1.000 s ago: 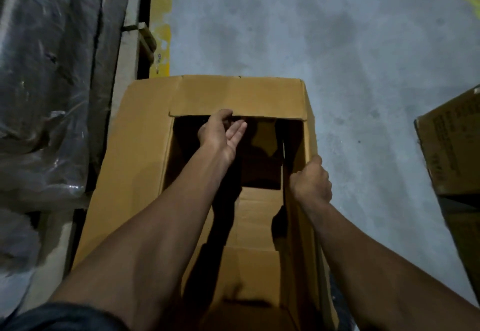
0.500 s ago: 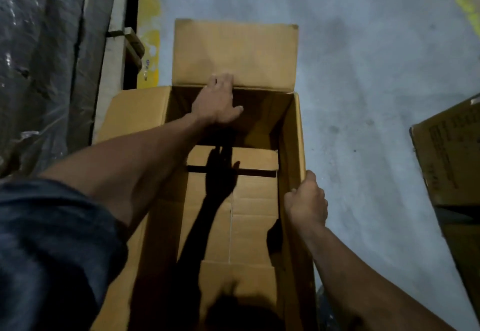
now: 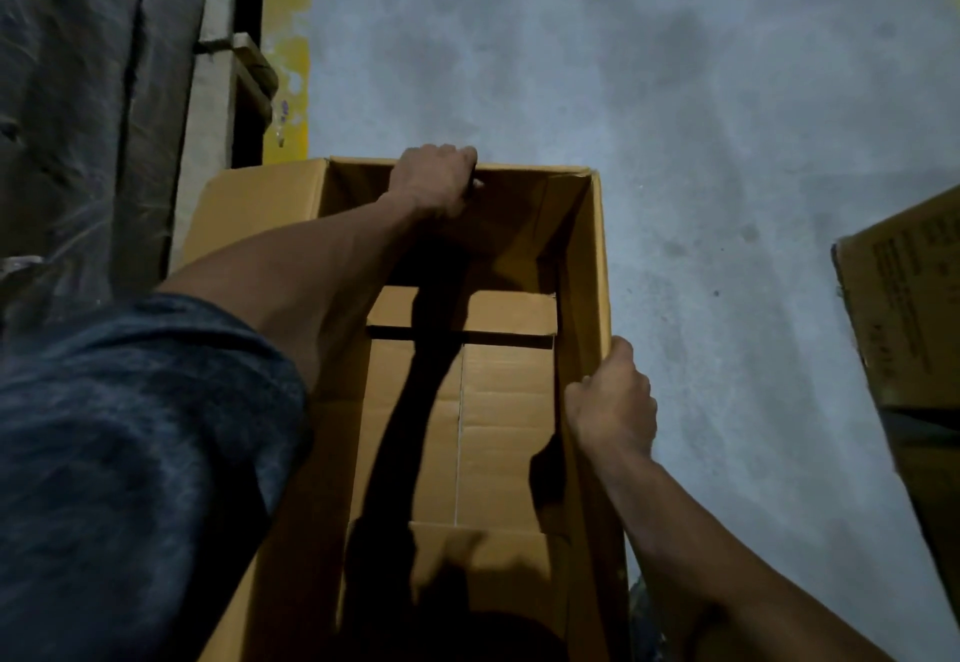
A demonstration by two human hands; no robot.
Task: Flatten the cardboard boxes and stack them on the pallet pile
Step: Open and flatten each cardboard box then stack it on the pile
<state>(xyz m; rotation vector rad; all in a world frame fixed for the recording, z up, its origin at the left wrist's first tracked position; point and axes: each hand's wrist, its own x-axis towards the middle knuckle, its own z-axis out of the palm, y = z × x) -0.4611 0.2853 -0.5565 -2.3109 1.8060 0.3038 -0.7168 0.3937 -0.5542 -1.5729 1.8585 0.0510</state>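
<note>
an open cardboard box (image 3: 457, 401) stands on the grey concrete floor (image 3: 675, 116), its open top facing the camera, with its left side close to the dark plastic-wrapped stack (image 3: 78, 90) along the left edge of the floor. the left hand (image 3: 436, 178) is at the far edge of the box, fingers curled over the rim and gripping it, the back of the hand facing up. the right hand (image 3: 613, 401) is on the box's right wall, about midway along that edge, fingers clenched on the rim with the thumb on the outer side. the left flap (image 3: 260, 214) of the box lies folded outward toward the wrapped stack. inside, the bottom flaps (image 3: 498, 401) lie flat, with a dark gap across them near the far end and a seam running down the middle; shadows of both arms fall over them. a dark blue sleeve (image 3: 130, 453) fills the lower left corner of the view. a second cardboard box (image 3: 904, 318), with faint printing on its side, sits on the floor near the right edge, well apart from the first. a strip of worn yellow paint (image 3: 285, 48) runs along the floor's left edge beside the wrapped stack.
</note>
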